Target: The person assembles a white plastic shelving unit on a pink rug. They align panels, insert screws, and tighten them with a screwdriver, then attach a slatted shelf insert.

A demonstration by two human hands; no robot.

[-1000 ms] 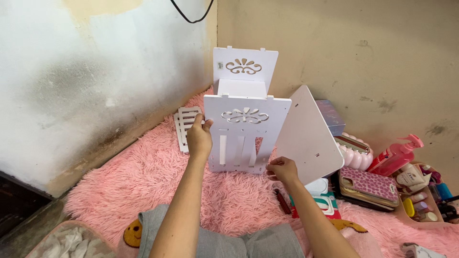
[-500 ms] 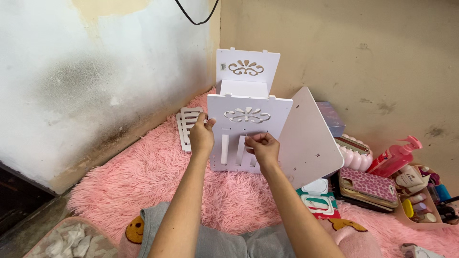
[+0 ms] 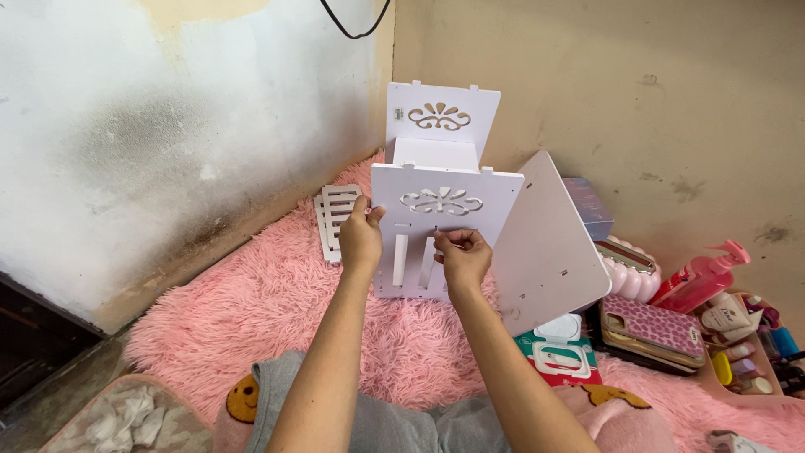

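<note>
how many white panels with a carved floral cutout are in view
2: the front panel gripped by the left hand and right hand, and the rear panel upright by the wall. Others may be hidden.

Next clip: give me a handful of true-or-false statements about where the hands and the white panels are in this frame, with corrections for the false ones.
1. The left hand grips the left edge of the white slotted panel. True.
2. The right hand rests on the pink pump bottle. False: it is at the front of the slotted panel, fingers pinched by a slot.
3. A plain white board leans at the panel's right side. True.
4. The panels stand on a bare wooden floor. False: they stand on a fluffy pink rug.
5. A small white slatted piece lies on the rug left of the panel. True.
</note>
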